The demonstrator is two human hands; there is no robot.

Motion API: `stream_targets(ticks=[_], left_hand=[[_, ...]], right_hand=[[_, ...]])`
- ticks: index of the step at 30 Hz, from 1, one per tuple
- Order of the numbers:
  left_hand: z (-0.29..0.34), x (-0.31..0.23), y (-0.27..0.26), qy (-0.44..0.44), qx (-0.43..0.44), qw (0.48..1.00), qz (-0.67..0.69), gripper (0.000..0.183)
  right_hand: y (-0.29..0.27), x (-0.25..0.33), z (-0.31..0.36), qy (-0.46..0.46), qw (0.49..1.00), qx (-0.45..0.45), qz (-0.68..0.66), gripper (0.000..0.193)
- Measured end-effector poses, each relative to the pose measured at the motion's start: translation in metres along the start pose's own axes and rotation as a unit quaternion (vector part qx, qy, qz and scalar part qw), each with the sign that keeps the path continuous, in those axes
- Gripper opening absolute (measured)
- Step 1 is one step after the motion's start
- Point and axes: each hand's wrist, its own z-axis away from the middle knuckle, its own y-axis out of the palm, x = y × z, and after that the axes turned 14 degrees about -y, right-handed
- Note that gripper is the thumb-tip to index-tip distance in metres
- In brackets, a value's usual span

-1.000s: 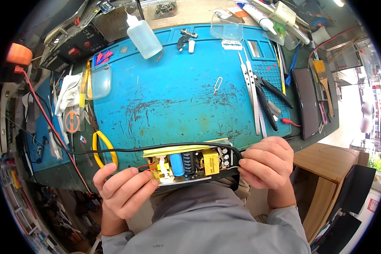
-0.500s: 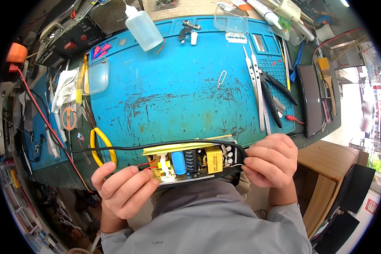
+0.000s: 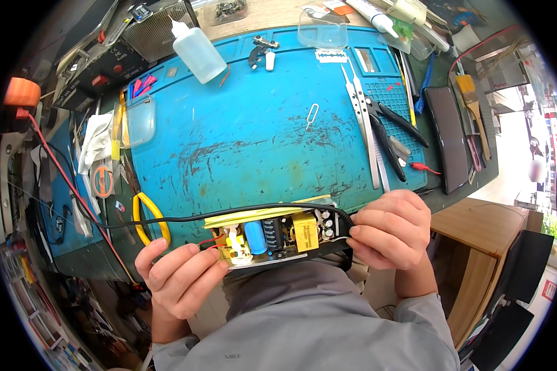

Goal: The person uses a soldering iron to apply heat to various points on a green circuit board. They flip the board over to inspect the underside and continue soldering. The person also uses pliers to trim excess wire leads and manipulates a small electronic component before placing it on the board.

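An opened power supply (image 3: 272, 238) lies across the bench's near edge, its row of parts facing up. Among them are a blue capacitor (image 3: 255, 238), a dark capacitor (image 3: 272, 235) and a yellow transformer (image 3: 304, 232). Yellow sheeting (image 3: 241, 218) runs along its far side. My left hand (image 3: 182, 275) is closed on the left end, close to thin red wires. At the right end, my right hand (image 3: 390, 232) pinches the ribbed end of a black cable (image 3: 254, 211), which arcs over the supply to the left. The fingertips' exact contact is partly hidden.
A scratched blue mat (image 3: 229, 142) covers the bench. Yellow-handled pliers (image 3: 143, 216) lie by my left hand. Tweezers (image 3: 362, 123) and black-handled cutters (image 3: 387, 142) lie at the right, beside a dark phone (image 3: 447, 139). A squeeze bottle (image 3: 198, 52) is at the back.
The view has shifted slightly, so the bench things appear a little further left. Both hands keep their hold on the supply and cable, with hardly any movement.
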Motion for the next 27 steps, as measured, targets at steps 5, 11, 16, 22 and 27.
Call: stream_targets(ticks=[5, 11, 16, 22, 27], left_hand=[[0.0004, -0.0003, 0.0, 0.001, 0.0, 1.0, -0.001, 0.016], [0.0023, -0.0009, -0.0028, 0.0, 0.013, 1.0, 0.001, 0.016], [0.0027, 0.001, -0.0024, 0.016, 0.013, 1.0, -0.004, 0.019], [0.0038, -0.001, -0.0037, -0.002, 0.022, 1.0, -0.001, 0.017], [0.0028, -0.0021, -0.0033, -0.003, 0.018, 1.0, -0.01, 0.018]], right_hand=[[0.0001, -0.0004, 0.0012, -0.003, 1.0, -0.002, 0.001, 0.015], [-0.0012, 0.0005, 0.003, -0.007, 1.0, -0.001, -0.005, 0.018], [-0.0029, 0.001, 0.0057, -0.007, 1.0, 0.013, -0.007, 0.016], [-0.0006, 0.0, 0.0045, -0.004, 1.0, -0.001, -0.003, 0.019], [-0.0017, 0.0005, 0.0045, 0.0, 1.0, 0.001, -0.001, 0.018]])
